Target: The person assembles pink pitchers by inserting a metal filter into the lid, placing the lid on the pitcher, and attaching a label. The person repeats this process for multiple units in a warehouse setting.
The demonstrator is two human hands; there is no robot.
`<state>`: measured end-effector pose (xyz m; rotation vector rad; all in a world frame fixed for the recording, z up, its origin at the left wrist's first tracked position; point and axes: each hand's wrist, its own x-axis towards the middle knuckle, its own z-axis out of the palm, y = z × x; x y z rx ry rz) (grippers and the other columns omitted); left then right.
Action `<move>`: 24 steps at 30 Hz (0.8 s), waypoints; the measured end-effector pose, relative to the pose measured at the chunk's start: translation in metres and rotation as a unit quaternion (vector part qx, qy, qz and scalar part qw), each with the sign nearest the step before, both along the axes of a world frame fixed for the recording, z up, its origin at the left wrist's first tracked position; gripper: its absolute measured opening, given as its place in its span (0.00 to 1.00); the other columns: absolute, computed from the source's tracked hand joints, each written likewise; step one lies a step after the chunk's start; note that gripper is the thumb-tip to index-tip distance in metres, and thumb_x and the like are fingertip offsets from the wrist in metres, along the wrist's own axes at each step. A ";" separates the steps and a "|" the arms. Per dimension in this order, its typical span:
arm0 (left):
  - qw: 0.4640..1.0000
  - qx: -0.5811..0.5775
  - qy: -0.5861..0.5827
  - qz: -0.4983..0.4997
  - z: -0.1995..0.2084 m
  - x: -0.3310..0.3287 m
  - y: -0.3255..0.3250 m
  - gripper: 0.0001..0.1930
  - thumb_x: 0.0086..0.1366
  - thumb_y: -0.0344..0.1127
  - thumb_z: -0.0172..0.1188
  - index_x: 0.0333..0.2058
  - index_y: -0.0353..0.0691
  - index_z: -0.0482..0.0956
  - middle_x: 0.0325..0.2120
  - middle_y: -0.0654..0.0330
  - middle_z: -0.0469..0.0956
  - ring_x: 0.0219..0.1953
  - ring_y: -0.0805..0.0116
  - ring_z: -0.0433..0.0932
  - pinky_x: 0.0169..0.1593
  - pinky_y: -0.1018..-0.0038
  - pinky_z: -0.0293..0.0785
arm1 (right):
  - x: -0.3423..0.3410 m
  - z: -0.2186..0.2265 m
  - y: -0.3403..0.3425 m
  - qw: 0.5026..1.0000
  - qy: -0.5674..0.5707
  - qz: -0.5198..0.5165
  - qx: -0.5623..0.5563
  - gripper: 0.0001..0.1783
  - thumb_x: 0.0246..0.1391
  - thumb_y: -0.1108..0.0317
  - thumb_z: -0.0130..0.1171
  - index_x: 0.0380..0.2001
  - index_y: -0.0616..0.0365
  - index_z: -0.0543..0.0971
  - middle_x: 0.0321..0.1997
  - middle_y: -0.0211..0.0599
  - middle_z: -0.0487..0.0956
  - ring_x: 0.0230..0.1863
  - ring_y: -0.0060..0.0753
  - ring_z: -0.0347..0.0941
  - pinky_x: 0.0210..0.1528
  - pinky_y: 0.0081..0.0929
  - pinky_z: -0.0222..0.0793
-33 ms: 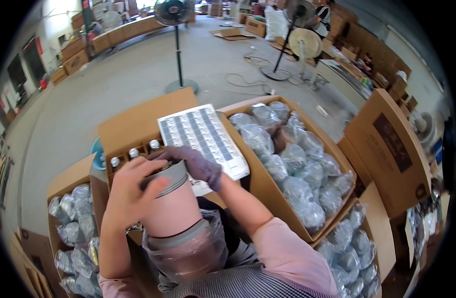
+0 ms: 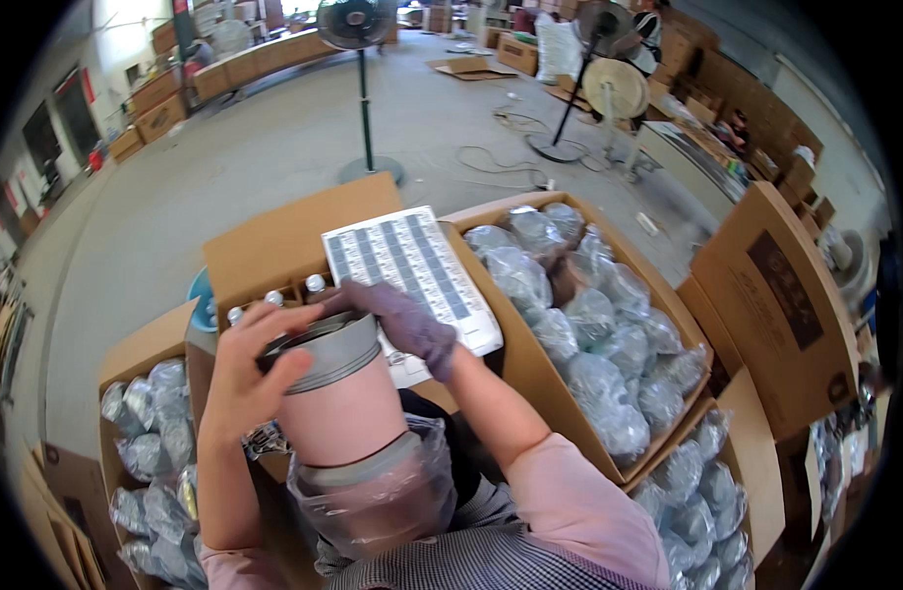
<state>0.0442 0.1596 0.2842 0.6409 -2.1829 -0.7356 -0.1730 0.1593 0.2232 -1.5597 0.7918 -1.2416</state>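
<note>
A pink cylindrical canister [image 2: 335,413] with grey bands leans in front of my body, its lower part inside a clear plastic bag [image 2: 373,501]. Its grey ribbed rim [image 2: 338,356] points away from me. My right hand [image 2: 397,320], in a purple-grey glove, curls over the far right side of that rim and grips it. At the rim's left is my bare left hand [image 2: 250,369], with thumb and fingers spread apart; whether it presses on the canister is hard to tell. The fingers of both hands come close together at the far edge, partly hiding the top.
Behind the canister, a carton [image 2: 294,231] holds silver-capped bottles [image 2: 316,283]; a printed label sheet [image 2: 412,270] lies across it. Cartons of plastic-wrapped items stand right [image 2: 515,383] and left [image 2: 127,359]. A blue basin [image 2: 200,285] is behind. Standing fans [image 2: 357,25] and co-workers are farther off.
The whole view has shifted slightly. The canister's rim is tipped so that more of its top shows. My right hand has moved a little with it, and my left hand stays beside the rim.
</note>
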 end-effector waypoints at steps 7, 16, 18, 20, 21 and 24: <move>0.996 0.069 0.049 -0.012 -0.042 0.013 -0.011 0.17 0.59 0.42 0.62 0.36 0.31 0.82 0.30 0.53 0.79 0.38 0.60 0.78 0.45 0.68 0.72 | 0.000 -0.034 -0.016 0.988 -0.099 0.095 -0.070 0.21 0.62 0.60 0.47 0.40 0.67 0.81 0.49 0.47 0.81 0.49 0.35 0.77 0.54 0.29 0.70; 0.998 0.052 -0.013 0.031 -0.027 0.003 0.001 0.17 0.57 0.44 0.64 0.31 0.31 0.84 0.28 0.55 0.78 0.33 0.65 0.77 0.37 0.71 0.70 | 0.014 -0.034 0.002 0.959 -0.220 0.088 0.154 0.28 0.67 0.57 0.38 0.52 0.72 0.76 0.53 0.49 0.78 0.54 0.35 0.74 0.62 0.29 0.66; 0.982 0.157 0.070 -0.076 -0.044 0.028 -0.021 0.21 0.56 0.49 0.66 0.34 0.33 0.86 0.32 0.58 0.80 0.37 0.68 0.77 0.40 0.72 0.71 | 0.015 -0.016 0.006 0.953 -0.193 0.104 0.208 0.33 0.70 0.52 0.30 0.53 0.70 0.75 0.53 0.48 0.79 0.57 0.36 0.73 0.63 0.30 0.64; 0.968 0.143 0.138 -0.154 -0.055 0.034 -0.035 0.26 0.62 0.55 0.59 0.38 0.33 0.85 0.35 0.56 0.80 0.42 0.67 0.75 0.46 0.71 0.69 | 0.015 -0.010 0.001 0.997 -0.051 0.045 0.030 0.34 0.70 0.51 0.29 0.49 0.69 0.77 0.53 0.50 0.79 0.58 0.39 0.72 0.63 0.31 0.64; 0.959 0.141 0.181 -0.165 -0.064 0.035 -0.040 0.28 0.63 0.57 0.57 0.39 0.32 0.85 0.36 0.55 0.80 0.43 0.67 0.74 0.48 0.71 0.68 | 0.015 -0.003 0.002 0.998 -0.040 0.040 0.021 0.33 0.70 0.52 0.30 0.48 0.69 0.78 0.53 0.51 0.79 0.58 0.40 0.72 0.63 0.31 0.64; 0.960 0.136 0.200 -0.144 -0.084 0.033 -0.048 0.29 0.65 0.57 0.53 0.39 0.32 0.84 0.34 0.55 0.79 0.43 0.66 0.73 0.50 0.70 0.66 | 0.015 0.009 0.003 0.998 0.036 0.029 -0.051 0.29 0.69 0.55 0.34 0.44 0.70 0.79 0.53 0.53 0.79 0.58 0.41 0.72 0.63 0.31 0.64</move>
